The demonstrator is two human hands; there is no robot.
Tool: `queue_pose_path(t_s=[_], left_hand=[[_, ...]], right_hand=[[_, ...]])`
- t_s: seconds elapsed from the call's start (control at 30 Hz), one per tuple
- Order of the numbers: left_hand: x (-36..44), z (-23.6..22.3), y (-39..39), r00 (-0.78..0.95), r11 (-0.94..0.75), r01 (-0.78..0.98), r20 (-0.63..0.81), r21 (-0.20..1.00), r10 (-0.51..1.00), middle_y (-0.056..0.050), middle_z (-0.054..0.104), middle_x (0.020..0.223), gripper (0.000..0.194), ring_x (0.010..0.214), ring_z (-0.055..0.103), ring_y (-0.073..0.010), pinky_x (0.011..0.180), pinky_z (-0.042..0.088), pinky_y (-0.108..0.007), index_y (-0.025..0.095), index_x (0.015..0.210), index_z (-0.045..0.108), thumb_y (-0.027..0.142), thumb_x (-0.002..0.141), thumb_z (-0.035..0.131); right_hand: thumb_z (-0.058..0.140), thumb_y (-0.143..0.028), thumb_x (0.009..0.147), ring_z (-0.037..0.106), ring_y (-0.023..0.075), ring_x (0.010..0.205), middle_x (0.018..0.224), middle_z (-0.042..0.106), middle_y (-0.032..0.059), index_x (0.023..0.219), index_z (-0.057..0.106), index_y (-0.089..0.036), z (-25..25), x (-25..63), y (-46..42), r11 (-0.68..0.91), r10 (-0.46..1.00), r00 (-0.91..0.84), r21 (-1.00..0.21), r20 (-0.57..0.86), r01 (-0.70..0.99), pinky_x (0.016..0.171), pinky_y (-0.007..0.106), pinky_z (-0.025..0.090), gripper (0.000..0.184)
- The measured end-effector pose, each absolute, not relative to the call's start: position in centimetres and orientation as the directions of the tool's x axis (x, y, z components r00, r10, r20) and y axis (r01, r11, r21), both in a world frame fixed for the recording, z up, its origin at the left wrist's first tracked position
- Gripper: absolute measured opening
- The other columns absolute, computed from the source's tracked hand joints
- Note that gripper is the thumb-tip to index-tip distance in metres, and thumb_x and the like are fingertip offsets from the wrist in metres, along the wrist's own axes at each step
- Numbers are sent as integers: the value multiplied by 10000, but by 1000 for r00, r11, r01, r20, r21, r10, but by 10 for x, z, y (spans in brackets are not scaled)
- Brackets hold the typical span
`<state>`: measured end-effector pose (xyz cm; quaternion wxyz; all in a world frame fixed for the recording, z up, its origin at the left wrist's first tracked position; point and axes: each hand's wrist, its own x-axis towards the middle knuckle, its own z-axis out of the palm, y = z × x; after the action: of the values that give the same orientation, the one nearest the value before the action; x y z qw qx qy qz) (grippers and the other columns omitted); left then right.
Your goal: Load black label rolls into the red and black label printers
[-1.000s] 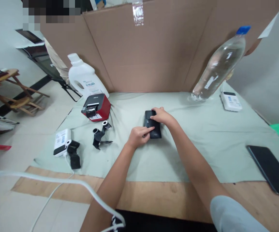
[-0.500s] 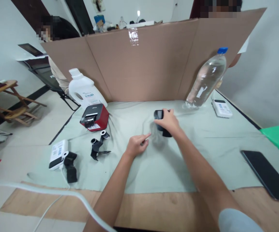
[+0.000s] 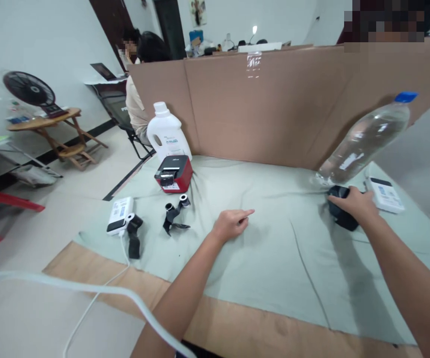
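Observation:
My right hand grips a black boxy device with a dark glossy top. It is near the foot of the leaning clear water bottle and beside a white box-shaped device. I cannot tell whether the black device touches the cloth. My left hand rests on the pale green cloth with its index finger stretched out and the others loosely curled, holding nothing. Left of it lie two small rolls with loose black strip. Another black roll lies nearer the left edge.
A red and black printer-like device stands before a white jug. A cardboard panel closes off the back. Another white device trails a cable. A thick white cable crosses the foreground. People sit or stand beyond the panel.
My right hand has carried the black device rightward, from the middle of the cloth to near the bottle. My left hand keeps its pointing pose on the cloth. The view has turned.

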<state>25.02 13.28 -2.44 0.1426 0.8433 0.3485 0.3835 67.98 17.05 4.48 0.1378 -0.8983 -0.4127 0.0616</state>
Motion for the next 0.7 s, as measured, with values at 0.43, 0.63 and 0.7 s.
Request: queue_pose_path(t_s=[0.43, 0.63, 0.7], left_hand=[[246, -18, 142, 260, -685, 581, 698, 439, 667, -59, 790, 917, 264, 804, 746, -168, 788, 596, -291, 172, 1103, 753, 133, 937, 551], [192, 42, 148, -140, -496, 578, 678, 648, 722, -6, 712, 797, 148, 658, 630, -122, 673, 521, -239, 199, 1020, 686, 196, 949, 556], [149, 61, 155, -305, -426, 535, 637, 730, 708, -16, 716, 859, 127, 741, 644, -136, 702, 518, -243, 200, 974, 673, 217, 946, 550]], right_hand=[[505, -451, 948, 451, 410, 1427, 1593, 453, 219, 1508, 513, -181, 19, 439, 178, 146, 962, -88, -212, 260, 966, 1158, 628, 295, 622], [476, -373, 982, 480, 335, 1428, 1574, 513, 151, 1454, 582, -207, 11, 344, 185, 310, 950, -272, -379, 152, 872, 1190, 528, 316, 511], [486, -359, 980, 487, 323, 1428, 1559, 536, 134, 1436, 603, -208, 6, 325, 188, 351, 936, -313, -429, 159, 832, 1199, 517, 324, 495]])
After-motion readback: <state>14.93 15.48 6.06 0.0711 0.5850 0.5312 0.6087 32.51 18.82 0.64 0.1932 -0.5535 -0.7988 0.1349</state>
